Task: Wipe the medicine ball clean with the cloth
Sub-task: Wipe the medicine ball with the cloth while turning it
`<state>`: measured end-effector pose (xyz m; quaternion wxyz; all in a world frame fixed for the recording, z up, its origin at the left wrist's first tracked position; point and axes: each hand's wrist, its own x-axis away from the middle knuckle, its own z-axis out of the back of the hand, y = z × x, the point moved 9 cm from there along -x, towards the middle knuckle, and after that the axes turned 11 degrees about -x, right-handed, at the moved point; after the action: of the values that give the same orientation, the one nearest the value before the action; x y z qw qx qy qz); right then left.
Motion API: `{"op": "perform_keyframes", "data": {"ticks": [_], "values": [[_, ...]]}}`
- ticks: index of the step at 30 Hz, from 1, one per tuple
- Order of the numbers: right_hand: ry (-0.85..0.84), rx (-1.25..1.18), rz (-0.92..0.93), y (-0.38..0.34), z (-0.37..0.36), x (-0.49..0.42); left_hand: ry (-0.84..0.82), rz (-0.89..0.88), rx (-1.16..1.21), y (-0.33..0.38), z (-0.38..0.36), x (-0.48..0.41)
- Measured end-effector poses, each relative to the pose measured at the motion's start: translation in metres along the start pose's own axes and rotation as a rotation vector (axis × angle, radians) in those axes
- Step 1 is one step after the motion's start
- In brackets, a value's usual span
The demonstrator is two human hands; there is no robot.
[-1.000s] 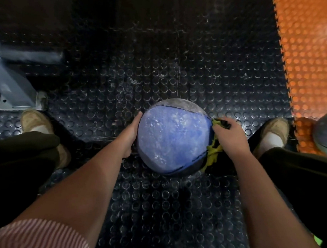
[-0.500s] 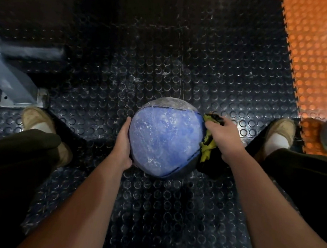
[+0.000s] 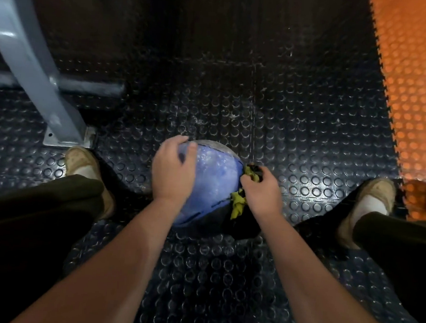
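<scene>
Both forearms reach in from the near edge: left hand (image 3: 173, 173) cupped over the medicine ball's (image 3: 213, 176) top-left, fingers curled round it to steady it, right hand (image 3: 260, 187) clenched on the bunched yellow cloth (image 3: 238, 204), pressed vs. the ball's right flank. Ball sits on the black studded mat (image 3: 224, 275); wiping looks mid-way, w/ white smears on the blue panel, so next the cloth prob. needs to sweep over the top while the left braces. Beyond, grey frame leg (image 3: 36, 73) far left, orange mat (image 3: 418, 100) far right.
</scene>
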<state>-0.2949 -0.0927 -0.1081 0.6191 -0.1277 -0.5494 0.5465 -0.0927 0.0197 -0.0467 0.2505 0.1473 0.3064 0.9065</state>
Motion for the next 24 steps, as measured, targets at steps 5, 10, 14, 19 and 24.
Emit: {"op": "perform_keyframes", "data": {"ticks": [5,10,14,19,24], "values": [[-0.02,0.167,0.176,-0.024,-0.018,0.019,-0.138,-0.211,-0.364,0.008,-0.03,0.015],[-0.073,0.088,0.298,-0.038,-0.032,0.039,-0.083,-0.238,-0.456,-0.001,-0.013,0.01],[-0.156,0.164,0.38,-0.046,-0.041,0.046,0.0,-0.252,-0.353,-0.014,0.004,0.016],[-0.157,0.279,0.513,-0.063,-0.053,0.053,0.116,-0.207,-0.234,-0.027,0.011,0.033],[-0.193,0.383,0.56,-0.079,-0.063,0.044,0.14,-0.168,-0.231,-0.029,0.007,0.038]]}}
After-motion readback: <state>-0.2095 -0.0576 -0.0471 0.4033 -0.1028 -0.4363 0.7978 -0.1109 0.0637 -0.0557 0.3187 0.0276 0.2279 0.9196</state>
